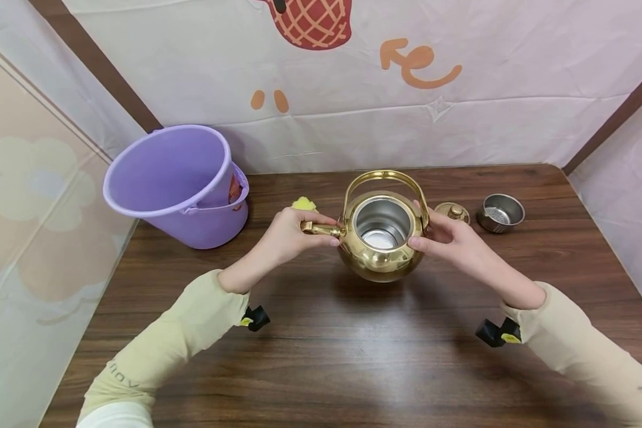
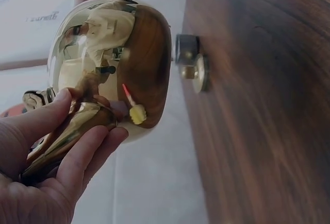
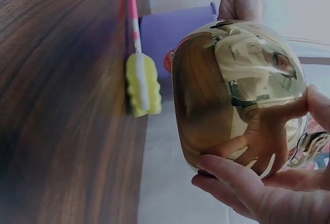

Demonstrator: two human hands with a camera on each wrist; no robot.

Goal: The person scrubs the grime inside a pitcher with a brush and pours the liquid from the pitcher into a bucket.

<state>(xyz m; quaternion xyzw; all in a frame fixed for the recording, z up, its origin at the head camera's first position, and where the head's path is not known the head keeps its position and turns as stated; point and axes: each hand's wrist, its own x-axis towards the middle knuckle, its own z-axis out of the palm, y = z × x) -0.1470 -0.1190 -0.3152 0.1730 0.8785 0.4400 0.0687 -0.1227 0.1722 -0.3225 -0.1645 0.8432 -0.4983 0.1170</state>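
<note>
A shiny gold teapot (image 1: 381,266) with an arched top handle (image 1: 383,175) is held over the table between both hands, its round mouth uncovered and its bare steel inside showing. My left hand (image 1: 291,235) pinches the spout between thumb and fingers; the left wrist view shows the fingers wrapped close to where the spout (image 2: 62,140) joins the body. On the other side, my right hand (image 1: 455,241) grips the body by the handle's base, thumb near the rim. In the right wrist view its fingers (image 3: 234,180) support the polished side.
A gold lid (image 1: 452,212) lies behind the right hand, beside a small steel strainer cup (image 1: 501,213). Past the left hand is a yellow sponge brush (image 3: 142,85) with a pink-and-white handle. The purple bucket (image 1: 214,229) stands at the back left, near the fabric wall.
</note>
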